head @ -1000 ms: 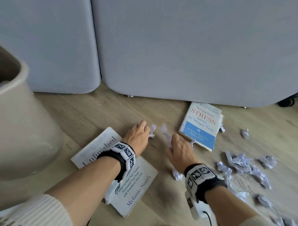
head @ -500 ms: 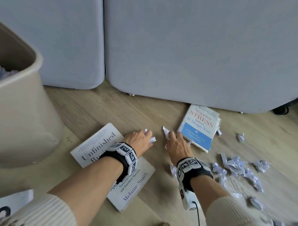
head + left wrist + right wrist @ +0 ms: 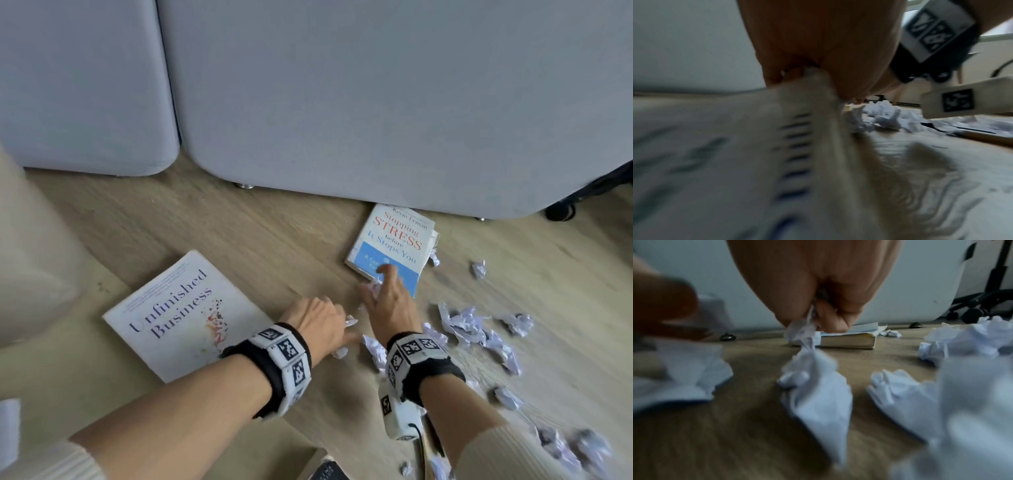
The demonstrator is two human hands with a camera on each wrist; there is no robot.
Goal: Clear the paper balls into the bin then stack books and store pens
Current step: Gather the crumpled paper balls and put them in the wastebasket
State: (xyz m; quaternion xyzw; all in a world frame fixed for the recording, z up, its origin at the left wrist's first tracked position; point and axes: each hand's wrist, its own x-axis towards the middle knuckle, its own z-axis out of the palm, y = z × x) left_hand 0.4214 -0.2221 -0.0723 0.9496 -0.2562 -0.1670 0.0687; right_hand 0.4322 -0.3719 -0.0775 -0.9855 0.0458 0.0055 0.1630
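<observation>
My left hand (image 3: 320, 325) hovers low over the floor just right of the white book "Unfinished Business" (image 3: 185, 315), fingers curled round white paper scraps (image 3: 351, 322). My right hand (image 3: 385, 298) grips a crumpled paper ball (image 3: 803, 331) while its forefinger lies stretched on the blue corner of the book "Stopping Stress" (image 3: 394, 246). Several more paper balls (image 3: 472, 325) lie scattered on the floor to the right and between my wrists (image 3: 375, 349). The beige bin (image 3: 30, 260) stands at the far left, its rim out of view.
A grey sofa (image 3: 342, 102) closes off the back, and the blue book lies against its base. A dark book (image 3: 325, 471) and a pencil-like stick (image 3: 424, 445) lie near the bottom edge. A chair's black wheeled base (image 3: 561, 212) stands at the far right.
My left hand has slid right off the white book, still holding paper. My right hand has reached forward so that its forefinger lies on the blue book. The view has swung right and the bin's opening has left it.
</observation>
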